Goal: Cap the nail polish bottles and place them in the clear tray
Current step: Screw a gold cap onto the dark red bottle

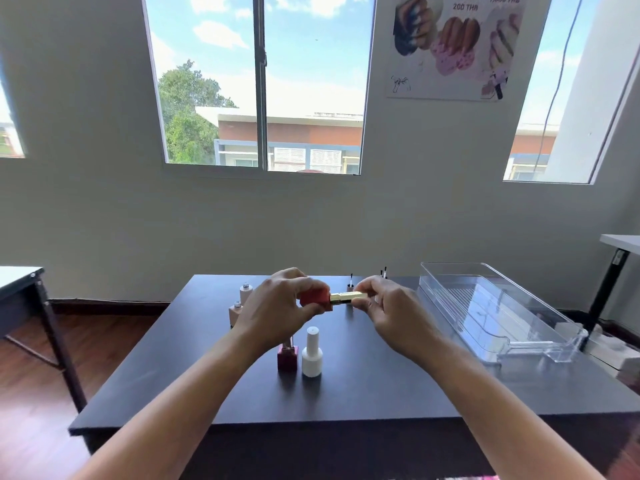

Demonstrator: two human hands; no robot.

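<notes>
My left hand grips a red square nail polish bottle, held sideways above the dark table. My right hand pinches the gold cap, which sits at the bottle's neck. Below the hands stand a white capped bottle and a dark pink square bottle. Two pale pink bottles without caps stand at the left, partly hidden behind my left hand. The clear tray lies at the table's right with nothing in it.
Loose caps with brushes pointing up stand near the table's far edge, behind my right hand. A second table is at the left and another table's edge at the far right. A wall with windows is behind.
</notes>
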